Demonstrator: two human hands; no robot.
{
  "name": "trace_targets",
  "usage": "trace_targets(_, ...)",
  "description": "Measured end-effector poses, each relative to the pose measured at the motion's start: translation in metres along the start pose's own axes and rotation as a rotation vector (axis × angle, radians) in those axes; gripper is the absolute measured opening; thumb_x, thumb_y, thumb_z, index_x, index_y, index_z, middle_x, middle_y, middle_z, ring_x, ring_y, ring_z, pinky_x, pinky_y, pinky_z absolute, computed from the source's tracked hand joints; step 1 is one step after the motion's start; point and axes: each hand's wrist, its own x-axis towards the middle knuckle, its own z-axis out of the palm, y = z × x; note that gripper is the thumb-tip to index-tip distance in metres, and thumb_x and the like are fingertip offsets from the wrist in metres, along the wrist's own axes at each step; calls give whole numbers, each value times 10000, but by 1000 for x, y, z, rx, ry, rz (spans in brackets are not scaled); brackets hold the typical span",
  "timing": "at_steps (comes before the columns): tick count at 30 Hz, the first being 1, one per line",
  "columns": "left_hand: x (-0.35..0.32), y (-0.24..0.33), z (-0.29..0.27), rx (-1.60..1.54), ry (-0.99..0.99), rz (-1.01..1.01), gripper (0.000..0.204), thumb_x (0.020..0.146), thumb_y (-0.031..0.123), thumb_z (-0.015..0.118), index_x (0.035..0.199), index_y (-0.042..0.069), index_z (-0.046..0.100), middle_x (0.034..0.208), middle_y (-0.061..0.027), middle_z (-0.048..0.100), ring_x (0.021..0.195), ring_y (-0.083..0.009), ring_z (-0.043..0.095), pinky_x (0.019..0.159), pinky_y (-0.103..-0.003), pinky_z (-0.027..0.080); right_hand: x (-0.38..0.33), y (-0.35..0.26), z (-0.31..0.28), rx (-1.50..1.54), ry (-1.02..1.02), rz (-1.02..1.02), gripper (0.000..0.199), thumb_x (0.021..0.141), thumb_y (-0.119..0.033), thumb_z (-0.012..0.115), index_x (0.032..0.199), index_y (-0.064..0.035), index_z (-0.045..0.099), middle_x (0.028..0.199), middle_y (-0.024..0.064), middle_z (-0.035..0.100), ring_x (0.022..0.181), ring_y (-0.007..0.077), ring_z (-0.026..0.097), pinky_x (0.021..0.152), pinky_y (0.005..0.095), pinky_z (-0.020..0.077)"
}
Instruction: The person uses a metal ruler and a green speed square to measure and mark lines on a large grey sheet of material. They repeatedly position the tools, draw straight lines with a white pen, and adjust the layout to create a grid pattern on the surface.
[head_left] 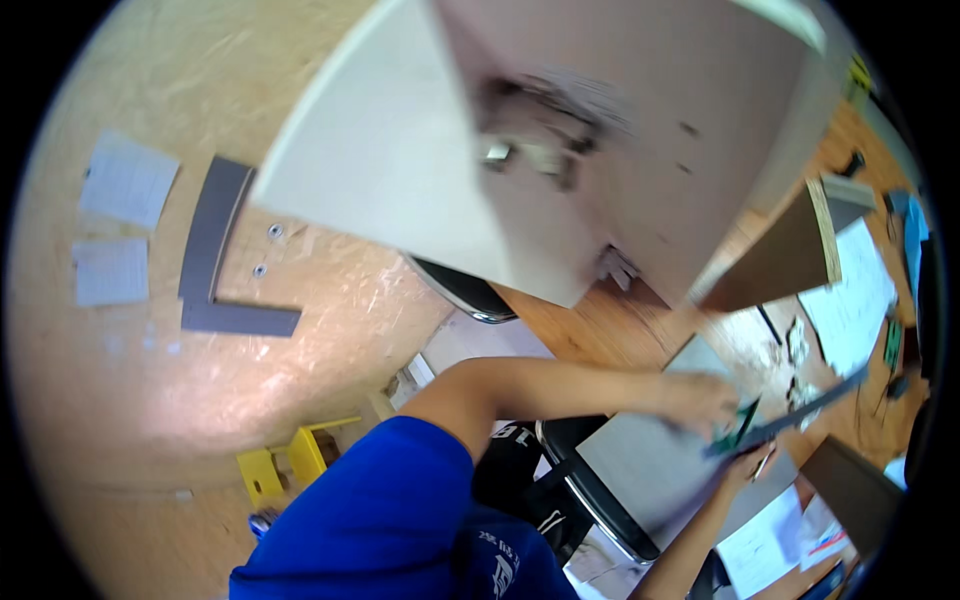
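My left hand (700, 402) reaches across to the right, over a flat grey board (640, 465); its fingers are smeared by motion. Beside those fingers is a thin dark green piece (738, 428) whose kind I cannot make out. My right hand (750, 466) is closed at the near end of a long, narrow dark grey strip (815, 402), which slants up to the right. A small shiny detail shows at its fingers. The grey board rests across a black-padded seat (610, 515) with a metal rim.
A large pale cabinet-like piece (390, 150) looms overhead, blurred. Brown boards (790, 250), paper sheets (850, 300) and crumpled plastic (797, 345) lie at right. On the left are a dark angled panel (205, 245), two papers (130, 180) and a yellow bracket (305, 455).
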Motion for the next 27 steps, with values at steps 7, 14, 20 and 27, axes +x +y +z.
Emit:
trace_targets(7,-218,216,-114,-112,105,-244,383,948,354,726,1195,66,669,1159,-145,575,1058,-349,574,917,-461,502,41,19,-15,58,-42,-18,526,1108,-381,478,1336,83,578,944,157,695,506,120,467,460,262,404)
trace_targets(14,-500,334,-219,738,522,-1142,306,799,202,859,1072,106,757,1102,-96,694,984,-295,653,826,-420,537,-81,-86,4,2,-39,-125,293,1046,-303,557,1070,-16,608,812,130,613,611,220,579,548,343,518)
trace_targets(20,-702,368,-459,1346,988,-1472,353,819,161,872,1108,38,711,993,-139,701,850,-314,672,745,-394,541,-199,-56,-21,-214,-260,244,229,1049,-245,524,1016,-31,600,707,47,546,532,128,497,506,274,452)
trace_targets(27,-805,311,-553,1678,885,-1352,381,811,226,909,1080,18,737,979,-117,735,850,-214,704,773,-323,559,-202,-23,-42,-705,-623,-157,291,1030,-247,549,1135,22,512,799,80,536,629,178,497,574,366,457)
